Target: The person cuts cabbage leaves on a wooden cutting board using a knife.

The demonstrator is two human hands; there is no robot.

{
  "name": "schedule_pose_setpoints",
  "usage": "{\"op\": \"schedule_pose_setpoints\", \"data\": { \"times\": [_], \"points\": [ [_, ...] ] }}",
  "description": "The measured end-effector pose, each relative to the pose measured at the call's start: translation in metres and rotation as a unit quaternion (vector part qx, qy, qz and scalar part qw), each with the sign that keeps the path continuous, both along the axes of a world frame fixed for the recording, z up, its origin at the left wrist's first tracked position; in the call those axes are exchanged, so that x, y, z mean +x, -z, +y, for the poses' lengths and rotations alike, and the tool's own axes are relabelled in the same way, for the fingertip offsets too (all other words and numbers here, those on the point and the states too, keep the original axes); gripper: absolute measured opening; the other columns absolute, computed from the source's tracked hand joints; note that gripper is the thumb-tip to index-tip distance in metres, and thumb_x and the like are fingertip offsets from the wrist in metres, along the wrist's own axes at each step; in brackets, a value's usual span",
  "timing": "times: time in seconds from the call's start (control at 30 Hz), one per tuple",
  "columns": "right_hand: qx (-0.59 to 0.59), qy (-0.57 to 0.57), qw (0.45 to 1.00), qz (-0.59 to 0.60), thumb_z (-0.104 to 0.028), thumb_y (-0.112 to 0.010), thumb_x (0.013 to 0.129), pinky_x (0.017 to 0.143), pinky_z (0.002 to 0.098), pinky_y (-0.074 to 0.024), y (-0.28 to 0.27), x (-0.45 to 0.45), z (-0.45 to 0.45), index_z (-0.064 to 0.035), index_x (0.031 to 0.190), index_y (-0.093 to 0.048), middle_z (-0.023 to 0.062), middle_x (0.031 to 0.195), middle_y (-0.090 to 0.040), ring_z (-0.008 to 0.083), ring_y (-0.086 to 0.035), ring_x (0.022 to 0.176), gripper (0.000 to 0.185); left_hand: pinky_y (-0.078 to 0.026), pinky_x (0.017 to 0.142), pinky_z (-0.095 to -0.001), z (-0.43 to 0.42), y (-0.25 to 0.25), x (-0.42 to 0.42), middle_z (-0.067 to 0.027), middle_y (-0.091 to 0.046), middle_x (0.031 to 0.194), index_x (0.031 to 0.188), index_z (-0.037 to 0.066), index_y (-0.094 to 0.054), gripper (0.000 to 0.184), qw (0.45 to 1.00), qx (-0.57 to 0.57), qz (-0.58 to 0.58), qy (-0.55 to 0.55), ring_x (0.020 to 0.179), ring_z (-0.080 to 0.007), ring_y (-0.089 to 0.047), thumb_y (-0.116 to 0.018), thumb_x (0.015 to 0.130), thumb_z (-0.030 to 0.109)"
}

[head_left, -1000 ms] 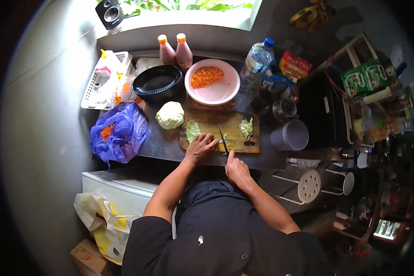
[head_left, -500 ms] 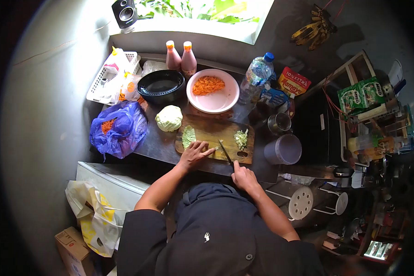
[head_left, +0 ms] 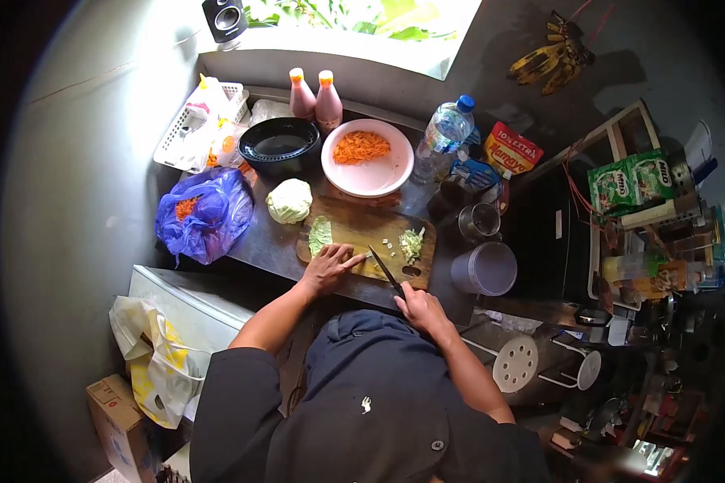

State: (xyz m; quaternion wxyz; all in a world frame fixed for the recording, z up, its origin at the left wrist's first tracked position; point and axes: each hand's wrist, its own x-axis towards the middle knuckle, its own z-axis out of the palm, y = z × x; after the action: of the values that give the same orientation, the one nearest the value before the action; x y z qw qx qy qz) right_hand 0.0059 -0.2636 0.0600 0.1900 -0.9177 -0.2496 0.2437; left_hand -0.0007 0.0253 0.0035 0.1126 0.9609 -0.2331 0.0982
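My left hand [head_left: 329, 269] is on the near left part of the wooden cutting board [head_left: 345, 216], its fingers holding down a small pale piece of cabbage [head_left: 368, 255]. My right hand [head_left: 420, 307] grips a knife [head_left: 387, 271] by its dark handle, and the blade points up and left beside that piece. A loose cabbage leaf [head_left: 321, 234] lies just beyond my left hand. Chopped cabbage [head_left: 412, 245] is heaped at the board's right side, with several small bits between it and the blade. Behind the board's left corner sits a cabbage head [head_left: 289, 201].
Beyond the board stand a pink-white basin [head_left: 407, 171] with shredded carrot [head_left: 361, 148], a black bowl [head_left: 279, 167] and two sauce bottles [head_left: 328, 103]. A blue plastic bag [head_left: 227, 211] is at left. Rightward are a water bottle [head_left: 445, 133], a glass mug [head_left: 479, 221] and a plastic tub [head_left: 485, 269].
The knife has moved slightly left toward my left fingers. Several small cut cabbage bits now show on the board beside the heap. The whole view has shifted a little.
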Motion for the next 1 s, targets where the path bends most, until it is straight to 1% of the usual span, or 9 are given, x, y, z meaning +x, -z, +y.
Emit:
{"op": "schedule_pose_setpoints", "data": {
  "times": [0.07,0.13,0.2,0.33,0.4,0.53,0.67,0.83,1.0],
  "points": [
    [-0.014,-0.013,1.0,0.018,-0.034,-0.053,0.099,0.072,0.0588,-0.0497,-0.004,0.0,-0.005,-0.0061,0.112,-0.046,0.0275,0.086,-0.067,0.0497,-0.064,0.083,0.032,-0.038,0.096,-0.0355,0.002,0.008,-0.001,-0.0057,-0.052,0.119,0.139,0.023,-0.054,0.053,1.0,-0.004,0.001,-0.003,0.113,-0.0217,-0.05,-0.058,0.086,0.02],
    [-0.029,-0.021,0.999,0.032,-0.034,-0.054,0.099,0.073,0.059,-0.0496,-0.004,0.003,-0.007,-0.0062,0.112,-0.047,0.0278,0.086,-0.067,0.0497,-0.064,0.084,0.032,-0.041,0.092,-0.0381,0.0,0.007,0.002,-0.0065,-0.056,0.113,0.127,0.018,-0.06,0.042,0.998,-0.052,-0.024,-0.004,0.107,-0.0244,-0.054,-0.061,0.085,0.016],
    [-0.042,-0.026,0.997,0.053,-0.034,-0.055,0.098,0.074,0.0592,-0.0496,-0.004,0.002,-0.007,-0.0062,0.112,-0.048,0.0281,0.086,-0.067,0.0497,-0.064,0.084,0.032,-0.041,0.092,-0.0381,0.001,0.006,0.001,-0.0065,-0.056,0.113,0.127,0.018,-0.06,0.041,0.999,-0.047,-0.021,-0.002,0.107,-0.0242,-0.054,-0.062,0.086,0.017],
    [-0.05,0.061,0.997,0.0,-0.032,-0.056,0.097,0.077,0.0602,-0.0501,-0.006,-0.005,0.002,-0.005,0.109,-0.053,0.0299,0.087,-0.067,0.0506,-0.065,0.087,0.03,-0.04,0.093,-0.0377,0.002,0.008,0.0,-0.0065,-0.055,0.114,0.131,0.018,-0.058,0.044,0.999,-0.028,-0.028,0.008,0.108,-0.0244,-0.053,-0.063,0.087,0.022],
    [-0.078,0.166,0.983,-0.007,-0.031,-0.055,0.097,0.078,0.0607,-0.0504,-0.009,-0.004,0.012,-0.0036,0.111,-0.054,0.0304,0.088,-0.068,0.0513,-0.065,0.087,0.031,-0.039,0.094,-0.0378,0.001,0.001,0.0,-0.0067,-0.054,0.115,0.134,0.02,-0.057,0.046,0.999,-0.03,-0.022,0.015,0.109,-0.0243,-0.051,-0.062,0.088,0.024],
    [-0.042,0.202,0.978,-0.017,-0.032,-0.051,0.099,0.077,0.0615,-0.0507,-0.011,-0.012,0.031,-0.0031,0.109,-0.054,0.0309,0.087,-0.067,0.052,-0.065,0.086,0.031,-0.037,0.095,-0.0378,0.002,-0.007,-0.002,-0.0074,-0.051,0.117,0.14,0.023,-0.053,0.05,0.999,-0.004,0.013,0.03,0.113,-0.0241,-0.048,-0.061,0.091,0.029],
    [-0.005,0.184,0.983,-0.01,-0.032,-0.048,0.1,0.077,0.062,-0.0505,-0.004,-0.02,0.051,-0.0016,0.103,-0.051,0.0318,0.085,-0.067,0.0527,-0.065,0.083,0.031,-0.037,0.094,-0.0374,0.002,0.001,0.0,-0.0075,-0.051,0.117,0.141,0.025,-0.053,0.05,0.999,-0.011,-0.012,0.039,0.112,-0.0243,-0.048,-0.06,0.091,0.028],
    [0.009,0.164,0.986,-0.024,-0.028,-0.046,0.1,0.074,0.0605,-0.0519,0.004,-0.022,0.068,0.0,0.102,-0.051,0.0306,0.083,-0.067,0.0513,-0.065,0.081,0.029,-0.037,0.093,-0.0369,0.002,0.002,-0.001,-0.0075,-0.051,0.116,0.141,0.025,-0.053,0.051,0.999,0.003,-0.022,0.043,0.111,-0.0237,-0.049,-0.06,0.09,0.027],
    [-0.009,0.155,0.987,-0.037,-0.027,-0.046,0.1,0.072,0.0596,-0.0529,0.007,-0.026,0.073,0.0002,0.106,-0.05,0.0293,0.082,-0.068,0.0498,-0.066,0.079,0.028,-0.037,0.093,-0.0368,0.003,0.001,-0.001,-0.007,-0.051,0.116,0.141,0.026,-0.054,0.051,0.999,-0.001,-0.014,0.045,0.111,-0.0234,-0.048,-0.06,0.09,0.026]
  ]
}}
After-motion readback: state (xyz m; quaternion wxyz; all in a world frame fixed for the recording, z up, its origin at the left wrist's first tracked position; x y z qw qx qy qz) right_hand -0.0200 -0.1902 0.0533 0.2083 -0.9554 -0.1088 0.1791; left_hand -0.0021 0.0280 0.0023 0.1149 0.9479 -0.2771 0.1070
